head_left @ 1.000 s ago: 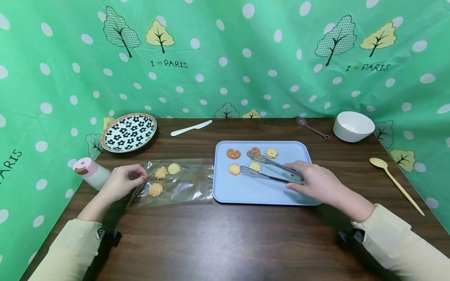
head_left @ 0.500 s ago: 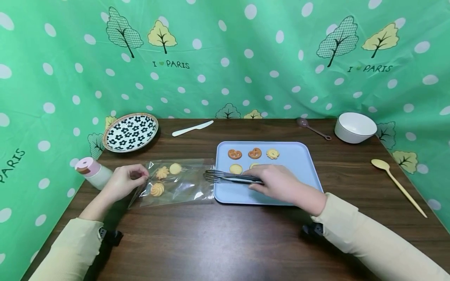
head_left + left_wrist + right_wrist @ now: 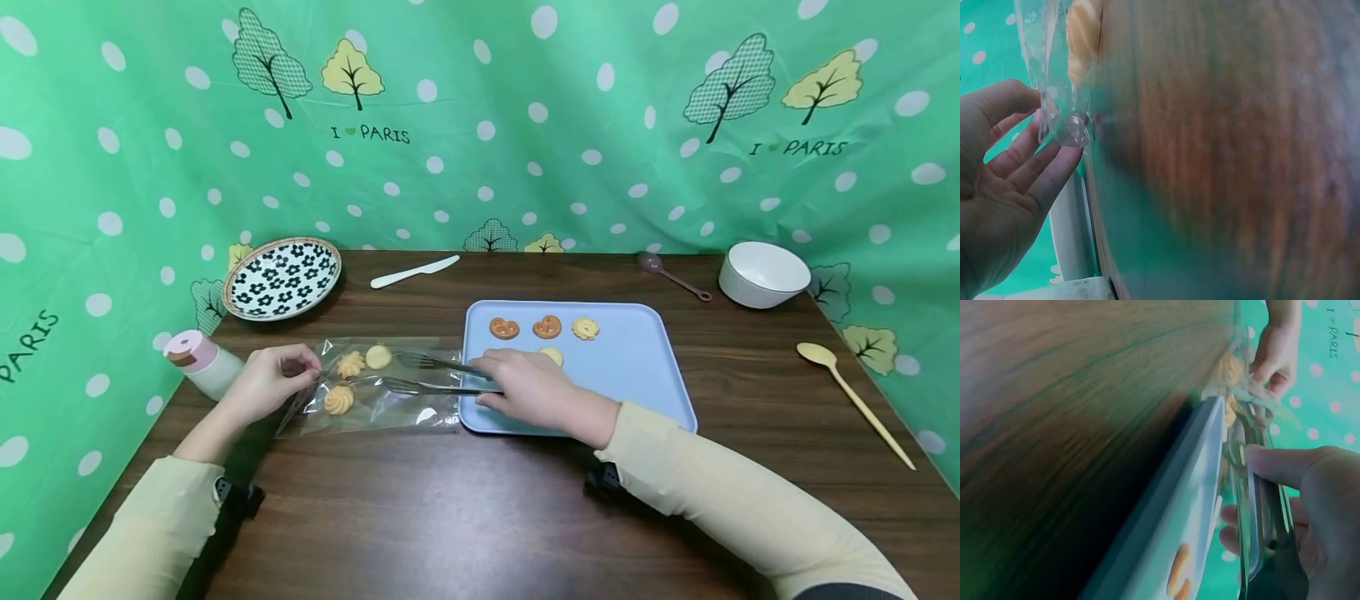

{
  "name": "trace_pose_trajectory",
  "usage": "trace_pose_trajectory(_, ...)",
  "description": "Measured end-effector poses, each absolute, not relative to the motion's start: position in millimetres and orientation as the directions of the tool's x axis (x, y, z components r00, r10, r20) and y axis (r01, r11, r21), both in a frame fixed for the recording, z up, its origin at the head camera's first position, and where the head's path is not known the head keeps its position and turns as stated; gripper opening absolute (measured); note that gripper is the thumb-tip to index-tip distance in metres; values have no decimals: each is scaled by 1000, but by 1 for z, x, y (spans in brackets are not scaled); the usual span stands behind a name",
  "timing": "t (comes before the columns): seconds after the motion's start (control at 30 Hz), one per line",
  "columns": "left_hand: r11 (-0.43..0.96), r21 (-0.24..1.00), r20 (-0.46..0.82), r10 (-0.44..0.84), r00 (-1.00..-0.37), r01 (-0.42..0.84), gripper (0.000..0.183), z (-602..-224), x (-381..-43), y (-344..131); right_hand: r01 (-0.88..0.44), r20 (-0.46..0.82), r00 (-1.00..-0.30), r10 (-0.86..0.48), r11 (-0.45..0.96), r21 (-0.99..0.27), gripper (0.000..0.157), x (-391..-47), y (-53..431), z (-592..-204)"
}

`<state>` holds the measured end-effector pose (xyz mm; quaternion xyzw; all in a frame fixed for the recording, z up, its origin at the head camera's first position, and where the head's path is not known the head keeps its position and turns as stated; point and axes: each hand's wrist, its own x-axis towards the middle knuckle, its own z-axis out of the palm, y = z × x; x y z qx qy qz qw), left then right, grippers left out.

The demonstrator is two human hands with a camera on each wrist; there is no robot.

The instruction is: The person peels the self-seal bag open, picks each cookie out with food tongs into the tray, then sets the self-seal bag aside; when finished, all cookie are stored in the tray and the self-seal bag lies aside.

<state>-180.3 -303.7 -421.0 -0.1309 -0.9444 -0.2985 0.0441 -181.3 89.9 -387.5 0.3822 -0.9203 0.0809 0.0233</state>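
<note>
My left hand (image 3: pixel 264 385) pinches the left end of a clear plastic bag (image 3: pixel 405 410) that lies flat on the table. Inside the bag are a round cookie (image 3: pixel 378 357), a star-shaped cookie (image 3: pixel 350 364) and a swirl cookie (image 3: pixel 339 400). In the left wrist view, thumb and fingertips meet at the bag's crinkled edge. Metal tongs (image 3: pixel 438 389) are held by my right hand (image 3: pixel 536 392) over the blue tray's left edge. Their two arms stand apart, the tips overlapping the bag, with no cookie showing between them.
On the blue tray (image 3: pixel 630 392) lie pretzel cookies (image 3: pixel 547 326), a flower-shaped cookie (image 3: pixel 585 328) and a round cookie (image 3: pixel 551 356). Around it are a patterned plate (image 3: pixel 281 279), white knife (image 3: pixel 415 272), pink-lidded bottle (image 3: pixel 202 364), brown spoon (image 3: pixel 672 277), white bowl (image 3: pixel 763 275) and wooden spoon (image 3: pixel 855 404).
My right hand has moved left from over the tray, bringing the tongs to the bag. The tongs came together midway and are now spread again. My left hand keeps its place.
</note>
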Motion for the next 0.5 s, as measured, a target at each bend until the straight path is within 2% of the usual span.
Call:
trace_pose_trajectory(0.1, 790, 551, 152, 221, -963, 269, 8, -421, -180, -303, -694, 87, -720, -689, 710, -122, 50, -184, 80, -388)
trace_pose_trajectory(0.5, 788, 561, 140, 212, -967, 253, 8, -421, -182, -304, -657, 88, -753, -652, 752, -52, 55, -185, 48, -394)
